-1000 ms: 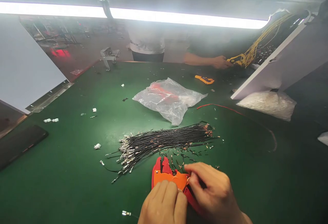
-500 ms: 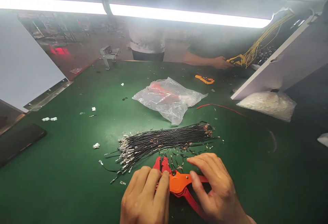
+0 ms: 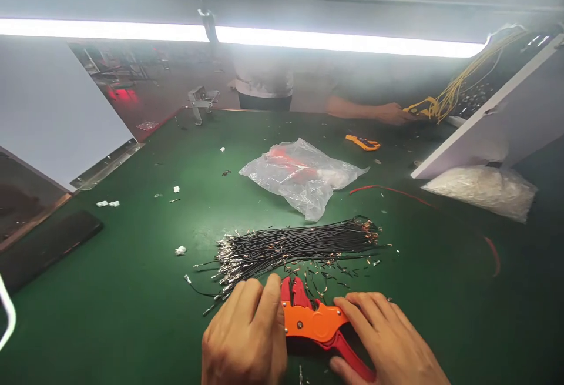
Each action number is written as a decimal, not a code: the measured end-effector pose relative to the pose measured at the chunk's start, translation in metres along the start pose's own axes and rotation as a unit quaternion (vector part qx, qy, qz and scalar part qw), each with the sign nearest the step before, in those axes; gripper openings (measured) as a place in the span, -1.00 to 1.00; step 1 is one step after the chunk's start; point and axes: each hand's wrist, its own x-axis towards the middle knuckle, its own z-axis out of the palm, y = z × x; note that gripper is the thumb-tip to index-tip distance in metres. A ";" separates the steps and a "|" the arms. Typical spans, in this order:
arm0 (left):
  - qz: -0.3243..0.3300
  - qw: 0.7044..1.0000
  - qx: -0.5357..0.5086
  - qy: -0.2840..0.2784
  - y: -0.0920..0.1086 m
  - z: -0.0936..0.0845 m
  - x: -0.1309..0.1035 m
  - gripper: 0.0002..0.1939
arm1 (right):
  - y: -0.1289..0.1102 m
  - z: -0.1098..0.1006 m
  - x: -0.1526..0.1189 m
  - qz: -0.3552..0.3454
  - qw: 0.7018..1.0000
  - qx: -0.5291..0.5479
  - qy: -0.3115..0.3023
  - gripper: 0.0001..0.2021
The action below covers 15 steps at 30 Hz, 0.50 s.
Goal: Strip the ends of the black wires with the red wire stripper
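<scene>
my right hand point(image 3: 392, 338) holds the orange-and-red pliers point(image 3: 314, 321) by the handles point(image 3: 352, 357). the pliers are at the near middle of the green table point(image 3: 132, 291), on the near side of the black wires point(image 3: 304, 243). my left hand point(image 3: 247, 332) is curled at the pliers' left end; i cannot tell whether it holds anything.

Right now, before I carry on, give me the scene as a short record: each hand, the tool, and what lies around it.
Left hand: fingers curled at the head of the wire stripper; fingertips hidden
Right hand: around the handles
Wire stripper: orange and red, jaws pointing away from the person
Black wires: bundled beyond the tool, metal ends left, copper ends right
Clear bag: beyond the wires, something red inside
Red wire: right of the bag
</scene>
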 end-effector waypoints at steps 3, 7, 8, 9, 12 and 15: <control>0.012 1.000 -0.019 -0.002 0.001 0.002 0.000 -0.70 | 0.008 -0.010 0.001 0.042 0.997 0.069 0.001 -0.61; -0.039 0.996 -0.040 0.065 0.006 0.002 0.002 -0.84 | 0.028 -0.023 -0.009 0.169 0.944 0.283 -0.016 -0.71; -0.051 0.996 -0.040 0.069 0.007 0.001 0.003 -0.88 | 0.033 -0.025 -0.013 0.206 0.906 0.370 -0.018 -0.68; -0.054 0.995 -0.040 0.068 0.008 0.000 0.004 -0.90 | 0.037 -0.026 -0.017 0.233 0.849 0.475 -0.023 -0.65; -0.022 0.997 -0.035 0.068 0.009 -0.004 0.006 -0.84 | 0.038 -0.023 -0.025 0.255 0.623 0.735 -0.083 -0.43; -0.010 0.998 -0.010 0.059 0.010 -0.007 0.008 -0.80 | 0.020 -0.018 -0.020 0.222 0.489 0.832 -0.142 -0.42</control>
